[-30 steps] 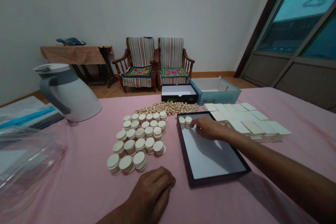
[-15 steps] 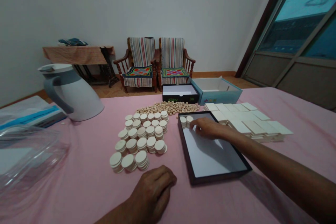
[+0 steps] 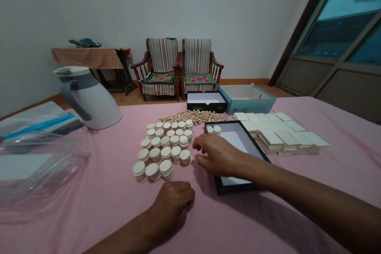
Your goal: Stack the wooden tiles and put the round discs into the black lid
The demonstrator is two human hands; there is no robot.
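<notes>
Pale wall (image 3: 190, 4) at back, two armchairs (image 3: 163, 55) w/ striped covers upper ctr, window (image 3: 342, 35) upper R. Pink-clothed table (image 3: 107, 190) fills lower half of frame. White-and-grey jug (image 3: 98, 107) stands mid-L; clear plastic tray (image 3: 56, 162) at L edge, blue-and-white pack (image 3: 41, 129) just behind it. Black box (image 3: 208, 107) & lt. blue box (image 3: 251, 107) side by side past ctr, wooden bits (image 3: 195, 117) heaped in front, white tiles (image 3: 285, 133) mid-R. Person's R forearm crosses black-rimmed tray (image 3: 238, 135), hiding part of it.

Disc stacks (image 3: 166, 152) stand in rows at ctr, L of tray; two more stacks (image 3: 217, 130) sit in tray's far-L corner. R hand (image 3: 220, 156) is over tray's L side, thumb & bent fingers apart, fingertips just beside rightmost stacks. L hand (image 3: 172, 202) rests on cloth below the near row, fingers curled in; can't tell if it holds anything.
</notes>
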